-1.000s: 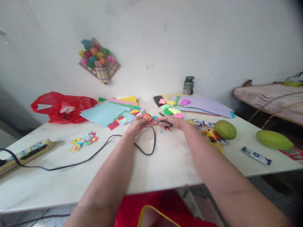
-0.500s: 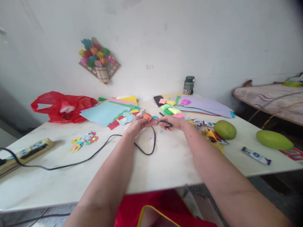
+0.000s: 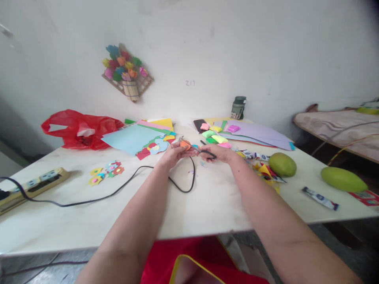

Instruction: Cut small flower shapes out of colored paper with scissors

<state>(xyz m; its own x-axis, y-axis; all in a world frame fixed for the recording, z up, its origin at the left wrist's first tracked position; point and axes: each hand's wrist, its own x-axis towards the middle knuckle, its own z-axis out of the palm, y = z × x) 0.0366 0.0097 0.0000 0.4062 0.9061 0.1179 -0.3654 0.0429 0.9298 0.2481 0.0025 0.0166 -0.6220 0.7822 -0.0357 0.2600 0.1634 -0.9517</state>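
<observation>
My left hand (image 3: 174,154) pinches a small piece of orange paper (image 3: 185,144) above the middle of the table. In my right hand (image 3: 215,153) is a pair of scissors (image 3: 211,155) with black handles, its blades pointing left at the orange paper. Whether the blades are around the paper or only beside it I cannot tell. Tiny paper scraps (image 3: 202,163) lie below my hands. To the left are several finished-looking paper flowers (image 3: 111,169) with coloured centres, and behind my left hand lie more cut paper shapes (image 3: 154,147).
A black cable (image 3: 130,183) runs from the power strip (image 3: 44,183) to near my hands. Coloured sheets (image 3: 124,139) and a red plastic bag (image 3: 77,132) stand back left. Soft clay packets (image 3: 219,139), a phone (image 3: 199,126), a bottle (image 3: 238,108), green fruit (image 3: 282,164) and a tube (image 3: 320,198) are right.
The camera view has shifted slightly. Both hands stay in about the same place, still holding the orange paper and the scissors.
</observation>
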